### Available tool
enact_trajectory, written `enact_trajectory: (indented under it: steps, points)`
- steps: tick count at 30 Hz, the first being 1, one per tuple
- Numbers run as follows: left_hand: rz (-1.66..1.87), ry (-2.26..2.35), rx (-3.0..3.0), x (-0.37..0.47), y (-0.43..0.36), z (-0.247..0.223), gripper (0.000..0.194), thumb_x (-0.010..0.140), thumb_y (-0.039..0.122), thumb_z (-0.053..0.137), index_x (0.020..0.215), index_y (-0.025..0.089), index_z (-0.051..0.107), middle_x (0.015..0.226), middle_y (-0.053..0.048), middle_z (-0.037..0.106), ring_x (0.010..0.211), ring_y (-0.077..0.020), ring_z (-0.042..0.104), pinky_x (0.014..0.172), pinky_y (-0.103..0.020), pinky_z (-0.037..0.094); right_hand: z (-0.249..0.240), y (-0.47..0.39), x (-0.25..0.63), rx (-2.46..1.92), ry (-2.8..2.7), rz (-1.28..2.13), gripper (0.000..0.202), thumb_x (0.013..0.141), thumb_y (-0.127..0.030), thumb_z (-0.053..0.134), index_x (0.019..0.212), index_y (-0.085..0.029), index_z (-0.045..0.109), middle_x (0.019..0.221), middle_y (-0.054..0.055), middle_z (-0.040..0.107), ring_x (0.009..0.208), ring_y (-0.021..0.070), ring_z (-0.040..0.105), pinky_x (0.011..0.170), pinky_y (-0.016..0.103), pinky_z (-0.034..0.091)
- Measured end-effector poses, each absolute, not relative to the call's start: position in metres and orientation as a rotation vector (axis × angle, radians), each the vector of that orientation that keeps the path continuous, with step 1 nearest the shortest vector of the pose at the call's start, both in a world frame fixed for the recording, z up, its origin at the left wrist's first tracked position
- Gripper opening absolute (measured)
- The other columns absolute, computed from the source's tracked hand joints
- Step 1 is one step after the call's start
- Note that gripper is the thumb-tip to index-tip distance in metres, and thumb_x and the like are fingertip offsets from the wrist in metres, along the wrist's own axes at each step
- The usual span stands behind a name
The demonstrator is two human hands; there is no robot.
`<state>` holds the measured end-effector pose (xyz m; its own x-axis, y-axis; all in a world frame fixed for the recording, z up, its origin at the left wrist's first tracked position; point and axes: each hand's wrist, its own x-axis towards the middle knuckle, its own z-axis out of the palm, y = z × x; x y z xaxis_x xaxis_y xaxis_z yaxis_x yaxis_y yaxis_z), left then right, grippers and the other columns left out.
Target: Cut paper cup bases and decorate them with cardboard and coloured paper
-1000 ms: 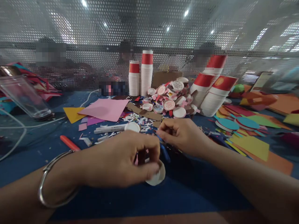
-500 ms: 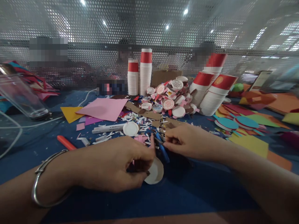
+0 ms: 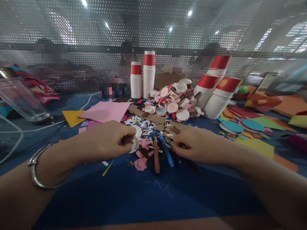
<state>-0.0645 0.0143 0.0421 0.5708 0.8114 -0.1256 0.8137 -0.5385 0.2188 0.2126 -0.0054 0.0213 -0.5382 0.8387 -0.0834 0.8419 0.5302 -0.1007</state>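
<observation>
Nearest: a brown cylindrical stick and a blue cylindrical stick lie side by side; pink paper scraps lie left of them. Left hand: thumb and fingers appear to pinch a white round paper disc, near a second white round disc. Grip the rim lightly; avoid creasing. Right hand: fingers curled beside the blue stick; contents cannot be determined. Beyond: heaped white paper cup bases, then red-and-white paper cup stacks.

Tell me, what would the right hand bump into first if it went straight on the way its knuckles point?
Probably the blue stick, just left of the right hand in the picture; the hand might pass above it, since depth is unclear.
</observation>
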Motion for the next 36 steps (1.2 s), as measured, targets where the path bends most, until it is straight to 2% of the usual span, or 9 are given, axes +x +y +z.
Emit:
enact_trajectory:
  steps: [4, 8, 10, 15, 20, 23, 28, 36]
  points:
    - [0.095, 1.396, 2.460, -0.063, 0.015, 0.044, 0.014, 0.086, 0.032, 0.058, 0.075, 0.023, 0.058, 0.061, 0.004, 0.063, 0.050, -0.0127, 0.056, 0.050, -0.027, 0.034, 0.022, -0.006, 0.213, 1.494, 2.745, -0.228, 0.032, 0.093, -0.025, 0.053, 0.063, -0.017, 0.057, 0.065, 0.002, 0.060, 0.055, 0.0106, 0.046, 0.056, 0.029, 0.024]
    - [0.271, 1.534, 2.556, -0.069, 0.025, 0.044, 0.016, 0.085, 0.037, 0.060, 0.078, 0.022, 0.062, 0.071, 0.001, 0.068, 0.064, -0.0161, 0.062, 0.060, -0.028, 0.040, 0.022, -0.006, 0.213, 1.466, 2.760, -0.280, 0.034, 0.095, -0.029, 0.052, 0.064, -0.017, 0.059, 0.067, 0.002, 0.062, 0.055, 0.0108, 0.048, 0.056, 0.029, 0.026]
    - [0.254, 1.574, 2.572, -0.071, 0.030, 0.042, 0.017, 0.085, 0.037, 0.060, 0.078, 0.022, 0.064, 0.074, 0.000, 0.069, 0.067, -0.0172, 0.063, 0.061, -0.029, 0.039, 0.022, -0.007, 0.213, 1.464, 2.756, -0.288, 0.033, 0.095, -0.028, 0.053, 0.064, -0.017, 0.059, 0.065, 0.002, 0.061, 0.055, 0.0109, 0.048, 0.056, 0.029, 0.025]
    - [0.127, 1.534, 2.516, -0.073, 0.030, 0.040, 0.015, 0.085, 0.035, 0.059, 0.080, 0.022, 0.065, 0.071, 0.000, 0.069, 0.057, -0.0161, 0.057, 0.056, -0.030, 0.034, 0.023, -0.007, 0.213, 1.451, 2.764, -0.305, 0.033, 0.094, -0.028, 0.052, 0.063, -0.017, 0.056, 0.062, 0.001, 0.058, 0.054, 0.0111, 0.047, 0.056, 0.029, 0.025]
    - [0.101, 1.511, 2.511, -0.072, 0.028, 0.040, 0.013, 0.084, 0.032, 0.060, 0.078, 0.023, 0.065, 0.074, -0.001, 0.071, 0.059, -0.0165, 0.057, 0.058, -0.030, 0.034, 0.023, -0.007, 0.213, 1.454, 2.770, -0.340, 0.033, 0.094, -0.033, 0.056, 0.065, -0.017, 0.059, 0.066, 0.001, 0.060, 0.055, 0.0111, 0.048, 0.056, 0.029, 0.025]
    - [0.129, 1.540, 2.517, -0.070, 0.028, 0.040, 0.014, 0.084, 0.033, 0.059, 0.077, 0.022, 0.063, 0.070, -0.001, 0.068, 0.061, -0.0170, 0.057, 0.058, -0.030, 0.033, 0.024, -0.008, 0.211, 1.459, 2.740, -0.315, 0.030, 0.092, -0.030, 0.058, 0.065, -0.017, 0.059, 0.066, 0.001, 0.058, 0.055, 0.0108, 0.047, 0.056, 0.029, 0.024]
    - [0.175, 1.559, 2.503, -0.067, 0.027, 0.039, 0.019, 0.086, 0.039, 0.058, 0.081, 0.021, 0.062, 0.076, -0.001, 0.068, 0.065, -0.0174, 0.060, 0.059, -0.029, 0.035, 0.027, -0.009, 0.208, 1.471, 2.684, -0.254, 0.031, 0.091, -0.027, 0.057, 0.061, -0.017, 0.054, 0.065, 0.001, 0.057, 0.054, 0.0104, 0.044, 0.055, 0.029, 0.022]
    - [0.316, 1.452, 2.441, -0.065, 0.028, 0.032, 0.018, 0.089, 0.037, 0.058, 0.088, 0.020, 0.063, 0.086, -0.002, 0.071, 0.079, -0.0193, 0.066, 0.069, -0.029, 0.044, 0.028, -0.010, 0.208, 1.485, 2.668, -0.259, 0.030, 0.088, -0.023, 0.057, 0.059, -0.018, 0.049, 0.059, 0.000, 0.054, 0.051, 0.0106, 0.043, 0.054, 0.030, 0.020]
